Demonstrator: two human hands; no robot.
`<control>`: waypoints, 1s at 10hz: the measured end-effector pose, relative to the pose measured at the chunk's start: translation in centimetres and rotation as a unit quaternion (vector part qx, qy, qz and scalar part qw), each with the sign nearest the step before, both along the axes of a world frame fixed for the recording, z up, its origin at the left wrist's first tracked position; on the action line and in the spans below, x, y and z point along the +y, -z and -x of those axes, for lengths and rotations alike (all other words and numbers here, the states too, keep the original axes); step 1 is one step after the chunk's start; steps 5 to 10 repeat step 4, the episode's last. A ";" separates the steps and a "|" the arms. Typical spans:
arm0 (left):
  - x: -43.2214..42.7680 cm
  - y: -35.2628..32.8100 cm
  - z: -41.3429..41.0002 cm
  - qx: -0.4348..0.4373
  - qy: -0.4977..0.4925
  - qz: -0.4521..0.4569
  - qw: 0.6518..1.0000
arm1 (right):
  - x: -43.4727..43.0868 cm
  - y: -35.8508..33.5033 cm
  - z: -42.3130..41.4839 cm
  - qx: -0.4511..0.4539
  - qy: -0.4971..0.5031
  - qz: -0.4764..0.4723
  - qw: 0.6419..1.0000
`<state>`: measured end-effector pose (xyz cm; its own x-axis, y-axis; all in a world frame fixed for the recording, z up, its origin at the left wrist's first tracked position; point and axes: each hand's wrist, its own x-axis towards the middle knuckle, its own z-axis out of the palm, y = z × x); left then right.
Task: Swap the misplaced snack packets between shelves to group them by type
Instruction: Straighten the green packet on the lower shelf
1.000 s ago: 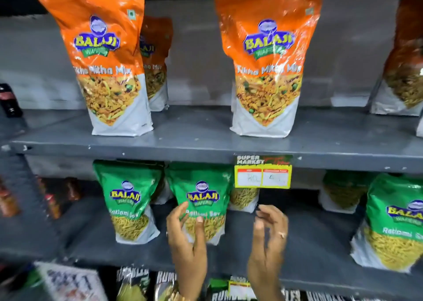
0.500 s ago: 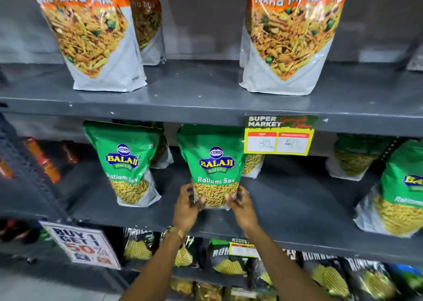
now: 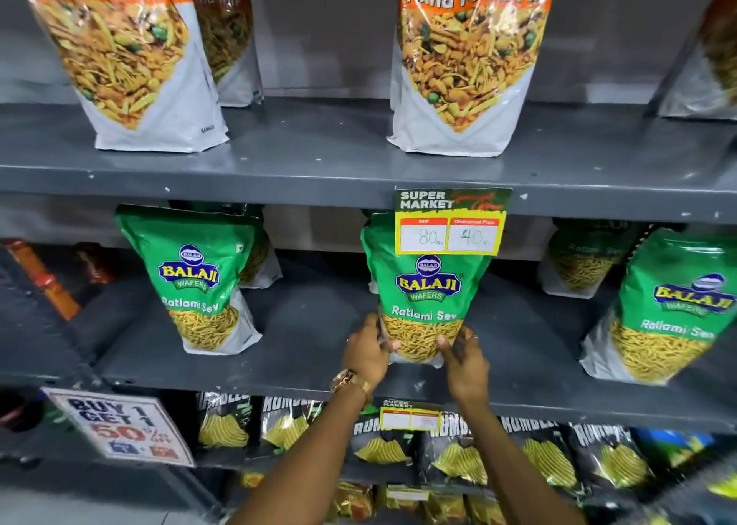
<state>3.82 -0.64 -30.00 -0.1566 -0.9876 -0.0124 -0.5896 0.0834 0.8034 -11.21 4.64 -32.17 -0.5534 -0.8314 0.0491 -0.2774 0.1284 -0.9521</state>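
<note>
Grip: the left hand and the right hand both clasp the bottom corners of a green plastic Ratlami Sev packet.
Packet place: upright on the grey metal middle shelf, under the yellow price tag.
Done: middle shelf shows only green packets; the upper shelf shows only orange Tikha Mitha Mix packets.
Left: seemingly only settling this packet.

Grey metal shelving, scuffed paint, pale grey back wall, yellow price tag clipped on
</note>
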 end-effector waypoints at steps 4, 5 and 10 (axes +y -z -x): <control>-0.2 -0.8 -0.4 -0.111 -0.004 0.028 0.993 | -0.6 -1.8 -0.6 0.031 -0.022 -0.048 0.998; -0.2 -0.8 -0.4 -0.111 -0.004 0.028 0.993 | -0.6 -1.8 -0.6 0.031 -0.022 -0.048 0.998; -0.2 -0.8 -0.4 -0.111 -0.004 0.028 0.993 | -0.6 -1.8 -0.6 0.031 -0.022 -0.048 0.998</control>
